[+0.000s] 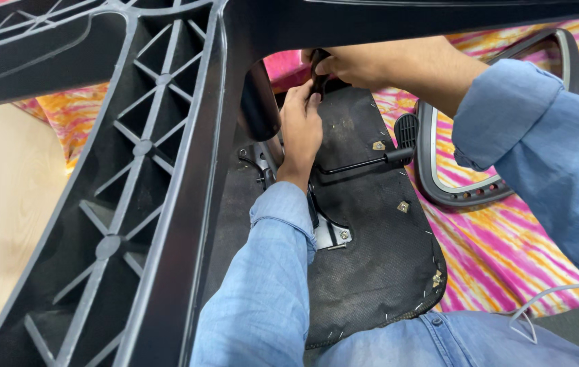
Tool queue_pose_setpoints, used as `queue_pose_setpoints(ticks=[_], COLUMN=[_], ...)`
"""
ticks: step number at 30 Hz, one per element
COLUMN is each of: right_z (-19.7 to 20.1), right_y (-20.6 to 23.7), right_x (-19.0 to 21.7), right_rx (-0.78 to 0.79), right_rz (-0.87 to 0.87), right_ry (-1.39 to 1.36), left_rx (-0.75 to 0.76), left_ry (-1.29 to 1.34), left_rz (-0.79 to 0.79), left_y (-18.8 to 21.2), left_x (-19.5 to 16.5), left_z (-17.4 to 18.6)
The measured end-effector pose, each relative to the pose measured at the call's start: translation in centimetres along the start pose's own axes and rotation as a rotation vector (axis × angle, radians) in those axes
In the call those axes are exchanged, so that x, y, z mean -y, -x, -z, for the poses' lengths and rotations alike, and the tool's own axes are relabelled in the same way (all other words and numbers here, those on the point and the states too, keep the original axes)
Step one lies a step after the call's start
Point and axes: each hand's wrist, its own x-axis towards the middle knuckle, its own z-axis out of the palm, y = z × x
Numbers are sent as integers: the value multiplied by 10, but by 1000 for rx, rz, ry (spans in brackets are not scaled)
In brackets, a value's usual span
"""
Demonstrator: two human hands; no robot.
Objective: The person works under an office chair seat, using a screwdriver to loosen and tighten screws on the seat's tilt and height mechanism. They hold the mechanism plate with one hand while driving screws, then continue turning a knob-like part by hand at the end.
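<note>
Upturned office-chair seat [371,258], black fabric underside facing up, long axis running from the person's lap away toward the pink-and-orange cloth [507,238]; the ribbed black chair base [147,170] looms across the left foreground, hiding the seat's left edge. At the far end, left hand [301,129] and right hand [347,64] close around a small dark part [318,71], its shape indistinct. A lever [364,162] and grey armrest frame [452,190] lie rightward.

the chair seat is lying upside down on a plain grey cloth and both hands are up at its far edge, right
Not quite. In the head view the cloth is a bright pink, orange and yellow tie-dye pattern, not plain grey. The rest holds: the chair seat lies upside down, with the left hand and right hand at its far edge.
</note>
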Motion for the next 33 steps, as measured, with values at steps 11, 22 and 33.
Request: queue_pose_setpoints(ticks=[11,22,33], right_z=[-27,5,-15], right_y=[-2,-5,2], right_x=[-11,8,10], right_rx=[-17,11,173], right_rz=[-42,-34,-342], right_ry=[361,-3,-68], left_rx=[50,-4,129], left_ry=[168,-40,364], left_rz=[98,44,200], left_y=[-5,-4,-4], left_x=[3,6,18], left_z=[-3,-4,-10])
